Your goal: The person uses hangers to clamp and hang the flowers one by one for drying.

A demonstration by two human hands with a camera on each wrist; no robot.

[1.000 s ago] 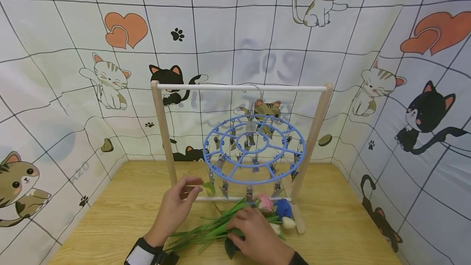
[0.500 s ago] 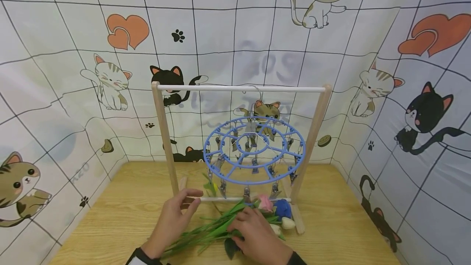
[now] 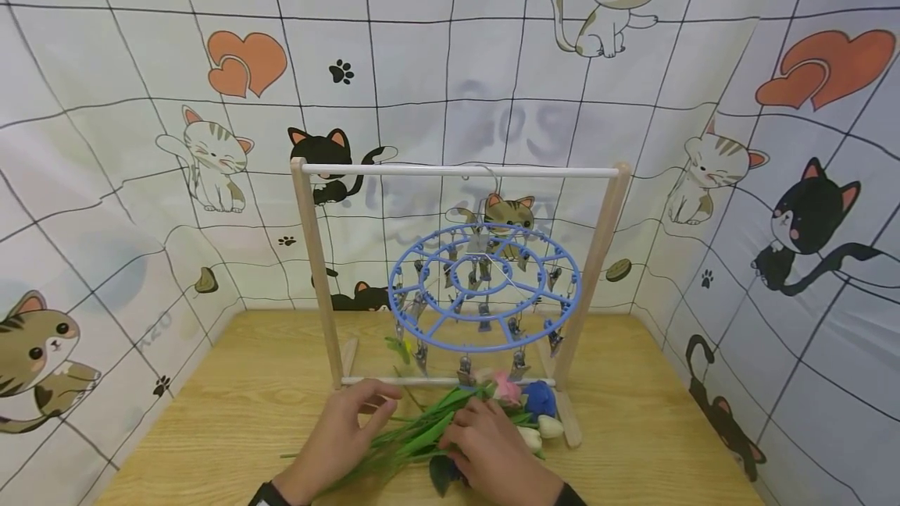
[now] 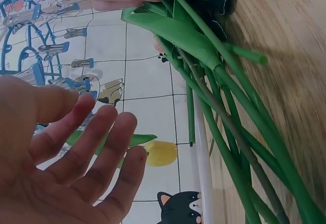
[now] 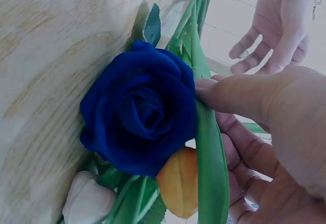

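Nearest, near six o'clock, the right hand (image 3: 495, 447) pinches a long, narrow, glossy green leaf (image 5: 213, 158) between thumb and fingers, just beside a large deep-blue rose (image 5: 137, 112). Toward seven o'clock, the left hand (image 3: 343, 429) holds nothing, its fingers loosely spread beside slim green stems (image 3: 408, 440). These lie bunched on the pale wood-grain desk (image 3: 633, 412), with a ruffled pink flower (image 3: 506, 387) and smooth white tulip (image 3: 551, 426) at two o'clock from the right hand. The step looks like singling out one stem; the next move would call for a steady pinch, neighbouring stems eased aside. No container shows. Farther off, a yellow tulip (image 3: 407, 347) sits beneath a round blue hanger (image 3: 481, 348) with metal clips (image 3: 466, 369); whether one holds it, I cannot tell. The hanger hangs from a pale wooden rack (image 3: 318, 272).
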